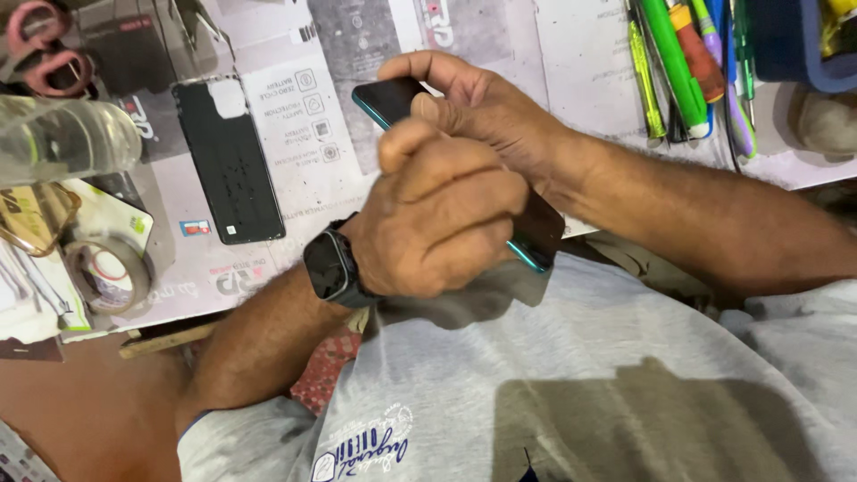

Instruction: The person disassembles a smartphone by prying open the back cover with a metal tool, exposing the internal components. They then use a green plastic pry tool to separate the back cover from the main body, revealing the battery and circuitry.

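Head view: things told from left to right.
Tape roll (109,272): flat on the bench, far left.
Black back cover (230,159): flat on the bench, apart from the hands.
Left hand (437,214): fist pressed together over the phone (393,96), watch (330,265) on its wrist.
Phone: tilted, above the bench's near edge.
Right hand (486,103): fingers pinching the phone's upper end.
Screwdrivers (683,67): upper right.

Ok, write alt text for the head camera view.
Two bare hands hold a dark smartphone with a teal edge above a grey shirt; the left hand, with a black smartwatch on its wrist, is closed in front of it, the right hand grips its top. Behind lie a black phone back panel, a tape roll and screwdrivers.
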